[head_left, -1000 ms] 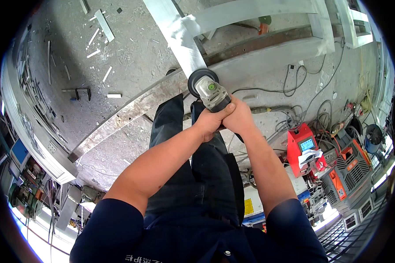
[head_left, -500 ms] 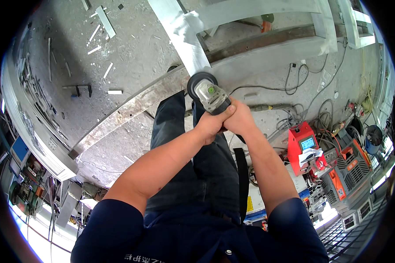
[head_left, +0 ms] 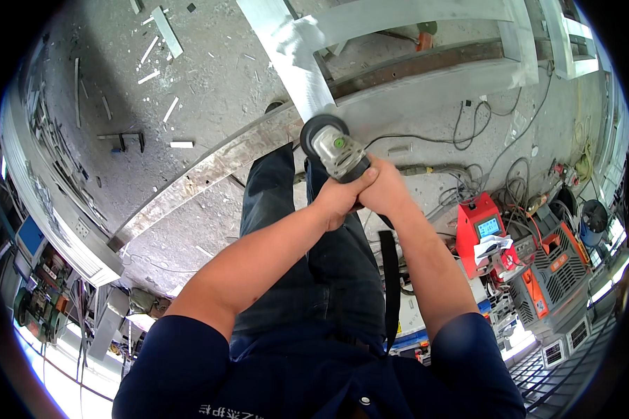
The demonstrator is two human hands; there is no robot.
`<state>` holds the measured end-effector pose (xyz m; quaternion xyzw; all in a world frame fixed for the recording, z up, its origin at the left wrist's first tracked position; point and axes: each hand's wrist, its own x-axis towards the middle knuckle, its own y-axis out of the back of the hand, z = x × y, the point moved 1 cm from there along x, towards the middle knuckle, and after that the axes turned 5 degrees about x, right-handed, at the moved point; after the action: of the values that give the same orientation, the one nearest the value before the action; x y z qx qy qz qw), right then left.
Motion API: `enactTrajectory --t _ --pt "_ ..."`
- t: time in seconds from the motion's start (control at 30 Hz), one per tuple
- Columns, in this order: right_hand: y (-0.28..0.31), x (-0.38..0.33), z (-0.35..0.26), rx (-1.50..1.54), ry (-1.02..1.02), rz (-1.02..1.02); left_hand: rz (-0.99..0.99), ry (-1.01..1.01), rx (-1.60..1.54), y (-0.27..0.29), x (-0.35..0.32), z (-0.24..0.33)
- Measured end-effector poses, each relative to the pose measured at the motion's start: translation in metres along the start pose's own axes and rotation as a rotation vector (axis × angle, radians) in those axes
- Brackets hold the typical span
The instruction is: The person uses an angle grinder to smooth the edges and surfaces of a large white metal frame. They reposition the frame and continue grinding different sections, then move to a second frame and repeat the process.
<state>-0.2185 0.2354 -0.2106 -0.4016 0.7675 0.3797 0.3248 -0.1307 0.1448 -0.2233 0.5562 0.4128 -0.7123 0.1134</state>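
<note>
Your left hand [head_left: 339, 199] and right hand [head_left: 386, 190] meet ahead of you, both arms outstretched, fingers curled closed, grips pressed together.

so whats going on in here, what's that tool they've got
A person stands on a concrete workshop floor holding an angle grinder in both hands: the left hand and right hand wrap the rear of its body together. The grinder's dark disc sits at the lower end of a pale metal bar that belongs to a welded frame. A long steel beam runs across the floor below, and a red welding machine stands to the right among cables.
</note>
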Motion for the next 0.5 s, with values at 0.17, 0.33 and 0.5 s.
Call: enactTrajectory --t 0.17,0.33,0.5 --pt "-0.004 0.007 0.007 -0.061 0.059 0.057 -0.024 -0.016 0.0 0.006 0.007 0.003" --pt "-0.017 -0.006 0.01 -0.092 0.011 -0.015 0.045 -0.01 -0.026 0.008 -0.009 -0.014" --pt "-0.022 -0.008 0.012 0.005 0.001 -0.028 0.01 0.011 -0.002 0.014 -0.008 -0.017"
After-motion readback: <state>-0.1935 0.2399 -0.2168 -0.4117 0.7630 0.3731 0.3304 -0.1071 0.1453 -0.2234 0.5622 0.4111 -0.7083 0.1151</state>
